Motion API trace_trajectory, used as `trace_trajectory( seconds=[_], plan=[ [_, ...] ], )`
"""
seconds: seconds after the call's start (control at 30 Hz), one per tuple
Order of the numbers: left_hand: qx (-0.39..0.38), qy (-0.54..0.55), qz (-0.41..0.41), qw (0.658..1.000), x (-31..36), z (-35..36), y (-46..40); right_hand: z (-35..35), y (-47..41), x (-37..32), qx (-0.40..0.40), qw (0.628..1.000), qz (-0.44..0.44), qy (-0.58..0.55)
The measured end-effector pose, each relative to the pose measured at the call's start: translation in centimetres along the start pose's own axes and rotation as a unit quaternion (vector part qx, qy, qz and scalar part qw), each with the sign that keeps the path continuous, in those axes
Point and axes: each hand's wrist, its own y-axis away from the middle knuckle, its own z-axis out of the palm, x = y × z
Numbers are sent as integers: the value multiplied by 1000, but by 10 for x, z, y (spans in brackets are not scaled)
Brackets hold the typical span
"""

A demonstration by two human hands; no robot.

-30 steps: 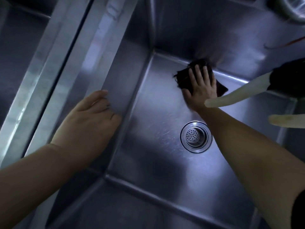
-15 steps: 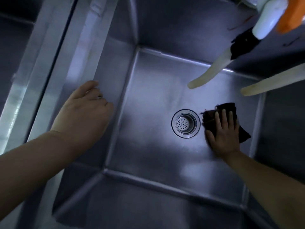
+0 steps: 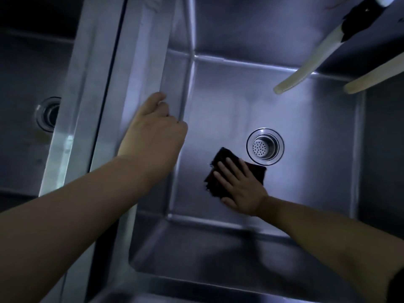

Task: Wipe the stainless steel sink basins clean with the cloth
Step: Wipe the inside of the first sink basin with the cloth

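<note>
Right hand: my right hand (image 3: 239,189) presses flat, fingers straight, on the dark cloth (image 3: 220,171).
Cloth: on the basin floor (image 3: 306,171), just beside the drain strainer (image 3: 265,146).
Left hand: my left hand (image 3: 153,136) curls over the divider rim (image 3: 150,62).

two pale hose ends (image 3: 303,68) hanging over the far right, black wrap (image 3: 358,20) on the nearer hose's upper part

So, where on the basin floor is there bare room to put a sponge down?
Bare floor lies between the back wall and the drain, left of the two hoses. More lies right of the drain, toward the right wall. Crowded: front-left of the drain, where the right hand presses the cloth.
</note>
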Motion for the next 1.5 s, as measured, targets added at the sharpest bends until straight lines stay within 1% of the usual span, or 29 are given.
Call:
trace_trajectory(
  seconds=[0.13, 0.23, 0.4, 0.53, 0.6, 0.67, 0.73, 0.8, 0.9, 0.97, 1.03, 1.1, 1.17, 1.2, 1.3, 1.37, 1.5],
  plan=[
    [-16, 13, -6, 1000, 1, 5, 1, -1, -54, -40, -1, 997, -76, 0],
    [-29, 13, -10, 999, 1, 3, 2, 4, -67, -65, 8, 991, -130, -12],
    [-31, 14, -23, 999, 1, 2, 2, 18, -41, -72, 5, 973, -231, -3],
    [-24, 14, -28, 999, 1, 3, 2, 16, -2, -51, 51, 965, -255, -7],
    [-21, 16, -27, 999, 1, 5, 3, 5, 17, -30, 60, 968, -242, 12],
    [14, 31, -22, 999, 1, 7, 3, -11, 33, -9, 61, 980, -185, 30],
    [65, 35, -5, 997, 2, 3, 2, -31, 48, 7, 61, 995, -74, 12],
    [85, 28, 8, 996, 3, -6, 3, -55, 61, 13, 54, 997, 43, -28],
    [59, 24, 26, 998, 7, -24, 13, -100, 75, 6, 54, 985, 150, -65],
    [27, 19, 43, 999, 12, -38, 21, -126, 78, -2, 88, 974, 182, -97],
    [13, 45, 35, 998, 26, -52, 36, -150, 79, -13, 131, 963, 186, -145],
    [36, 83, 16, 996, 43, -65, 56, -185, 74, -29, 169, 953, 172, -182],
    [54, 105, -1, 993, 54, -77, 77, -223, 65, -48, 213, 941, 143, -220],
    [61, 112, -17, 992, 56, -82, 87, -241, 58, -56, 223, 936, 123, -245],
    [104, 127, -83, 983, 46, -102, 113, -274, 33, -74, 227, 943, 73, -233],
    [129, 131, -131, 974, 34, -115, 131, -291, 13, -85, 210, 947, 66, -232],
    [141, 116, -211, 960, 6, -128, 171, -337, -23, -124, 237, 947, 20, -217]
  ],
)
